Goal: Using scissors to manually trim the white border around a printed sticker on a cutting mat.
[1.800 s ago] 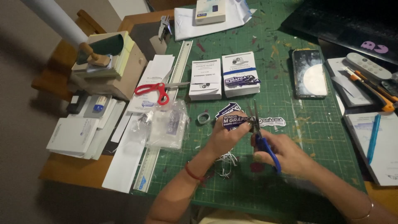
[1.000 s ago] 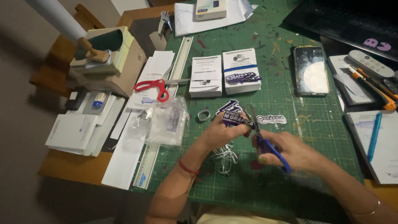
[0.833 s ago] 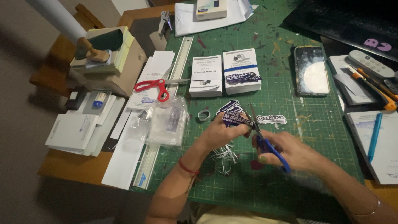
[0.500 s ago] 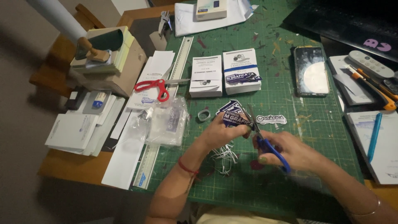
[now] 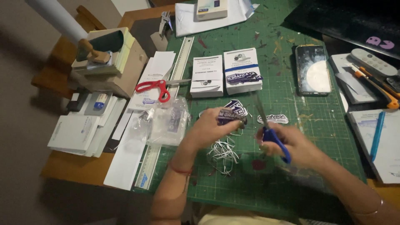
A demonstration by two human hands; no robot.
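My left hand [image 5: 208, 125] pinches a dark blue printed sticker [image 5: 230, 115] just above the green cutting mat [image 5: 291, 183]. My right hand [image 5: 291, 141] grips blue-handled scissors [image 5: 271, 131], blades pointing up and away beside the sticker. A heap of thin white paper trimmings [image 5: 224, 152] lies on the mat under my hands. More cut stickers rest nearby: a dark one [image 5: 237, 105] behind my left hand and a white-edged one [image 5: 273, 119] by the scissor blades.
Two stacks of printed cards [image 5: 227, 75] sit behind my hands, a phone [image 5: 312, 71] to their right. Red-handled scissors [image 5: 156, 86], a metal ruler [image 5: 166, 112] and a clear plastic bag [image 5: 166, 123] lie left. A box with a wooden stamp [image 5: 104, 58] stands far left; cutters, pen and papers right.
The sticker has shifted slightly in my left hand, and the scissors have swung a little away from it. Everything else on the table is as before.
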